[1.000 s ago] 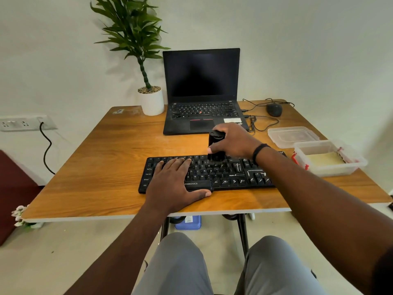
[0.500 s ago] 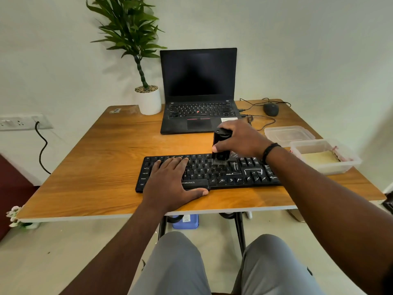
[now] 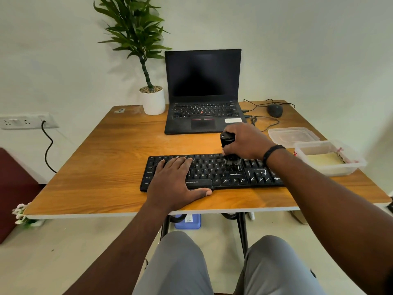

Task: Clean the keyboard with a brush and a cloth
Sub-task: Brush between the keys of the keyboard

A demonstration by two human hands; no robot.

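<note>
A black keyboard (image 3: 223, 173) lies near the front edge of the wooden table (image 3: 106, 167); white dust streaks mark its right-hand keys. My left hand (image 3: 174, 177) rests flat on the keyboard's left half, fingers straight, thumb at the front edge. My right hand (image 3: 244, 141) grips a short black brush (image 3: 227, 141) held upright, its bristles down on the keys right of centre. A yellowish cloth (image 3: 323, 159) lies inside an open clear plastic box (image 3: 350, 165) at the table's right edge.
An open black laptop (image 3: 202, 103) stands behind the keyboard, with a potted plant (image 3: 152, 99) to its left and a black mouse (image 3: 275, 110) with cables to its right. A clear lid (image 3: 292, 136) lies behind the box. A wall socket (image 3: 25, 121) sits at left.
My right hand has carried the brush rightwards along the keys, from the keyboard's middle towards its right part. My left hand has stayed pressed on the left half.
</note>
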